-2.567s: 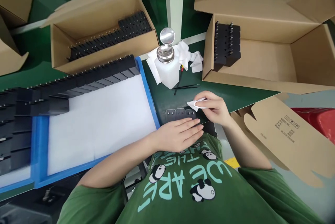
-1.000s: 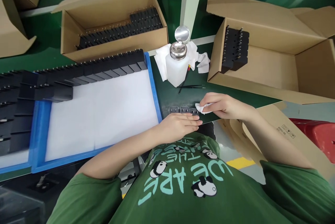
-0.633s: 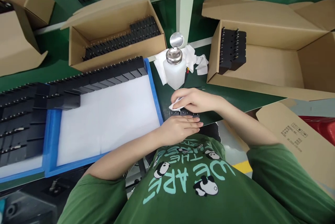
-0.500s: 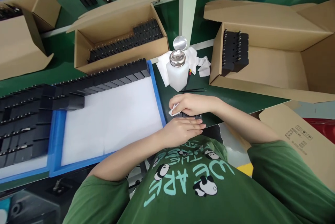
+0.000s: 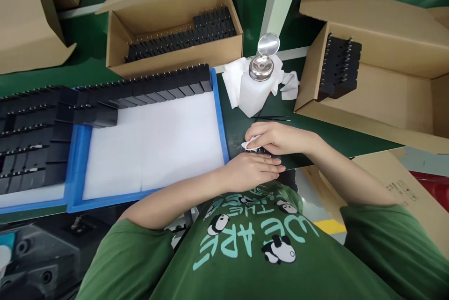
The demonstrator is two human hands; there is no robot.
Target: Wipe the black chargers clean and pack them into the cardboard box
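My right hand (image 5: 270, 137) pinches a folded white wipe (image 5: 249, 143) against the top of a black block (image 5: 262, 150) with small metal pins. My left hand (image 5: 254, 169) lies along the near side of that block and holds it down, fingers long and close together, thumb out of sight. Most of the block is hidden under both hands, at the front edge of the green table (image 5: 235, 127). Just beyond my right hand stand a white pump bottle (image 5: 254, 94) with its metal lid up and dark tweezers (image 5: 271, 118).
On the left, blue-rimmed trays (image 5: 220, 117) with white lining hold rows of black blocks (image 5: 157, 87). Behind them is a cardboard box (image 5: 175, 59) of similar blocks. Another open box (image 5: 372, 124) at right holds several. White wipes (image 5: 233, 77) lie around the bottle. A pale post (image 5: 280, 0) rises behind.
The view has shifted, so the table things sit differently in the picture. My right hand has moved the wipe slightly along the block; my left hand keeps its place on it.
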